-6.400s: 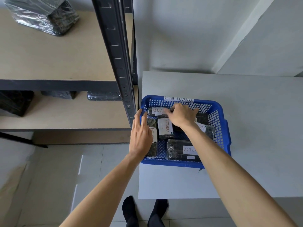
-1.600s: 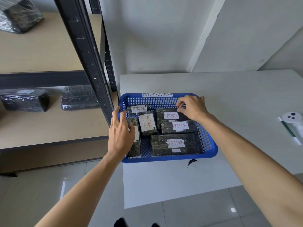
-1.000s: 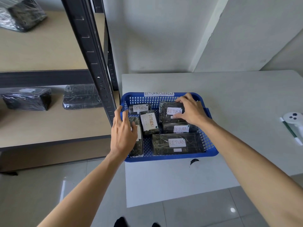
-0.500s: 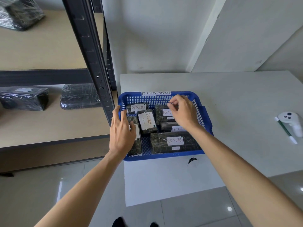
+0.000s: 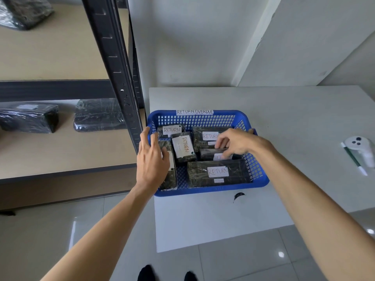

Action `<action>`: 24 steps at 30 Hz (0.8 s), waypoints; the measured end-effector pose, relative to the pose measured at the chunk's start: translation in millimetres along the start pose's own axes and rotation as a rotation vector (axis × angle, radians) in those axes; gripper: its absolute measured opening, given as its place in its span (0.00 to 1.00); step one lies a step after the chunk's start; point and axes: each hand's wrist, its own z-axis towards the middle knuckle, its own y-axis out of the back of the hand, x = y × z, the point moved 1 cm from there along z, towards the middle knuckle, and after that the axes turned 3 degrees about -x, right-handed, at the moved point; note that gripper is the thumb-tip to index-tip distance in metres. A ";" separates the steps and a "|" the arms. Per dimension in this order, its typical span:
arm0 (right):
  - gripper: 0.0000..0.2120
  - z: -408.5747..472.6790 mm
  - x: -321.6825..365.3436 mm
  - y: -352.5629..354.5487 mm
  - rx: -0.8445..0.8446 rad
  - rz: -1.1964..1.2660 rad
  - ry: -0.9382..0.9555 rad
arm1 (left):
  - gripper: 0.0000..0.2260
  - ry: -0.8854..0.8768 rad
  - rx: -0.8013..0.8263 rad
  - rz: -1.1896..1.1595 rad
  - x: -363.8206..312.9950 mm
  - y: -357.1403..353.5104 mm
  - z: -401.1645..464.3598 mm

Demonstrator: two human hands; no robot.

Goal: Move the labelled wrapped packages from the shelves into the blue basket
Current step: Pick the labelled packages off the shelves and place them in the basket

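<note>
The blue basket stands on the white table, tagged "RETURN OVERDUE" on its far rim. Several black wrapped packages labelled "RETURN" lie inside: a long one at the front, one turned on end, one at the back left, one at the back right. My right hand pinches the edge of a smaller labelled package in the middle right. My left hand lies flat, fingers spread, over the left rim and a package along that side.
A dark metal shelf post rises just left of the basket. Two wrapped packages lie on the lower shelf, another on the upper one. A white controller and a pen rest at the table's right.
My right hand has come back from the far right package and its fingers now close on the smaller middle package. My left hand has stayed on the left rim.
</note>
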 end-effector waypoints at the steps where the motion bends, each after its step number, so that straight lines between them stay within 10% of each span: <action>1: 0.15 4.5 -4.2 -1.9 -0.011 0.031 -0.008 | 0.17 -0.001 0.002 0.000 -0.1 0.0 0.2; 24: 0.07 6.9 27.1 6.3 -0.302 0.121 0.130 | 0.17 0.004 0.000 0.015 -2.0 0.1 1.1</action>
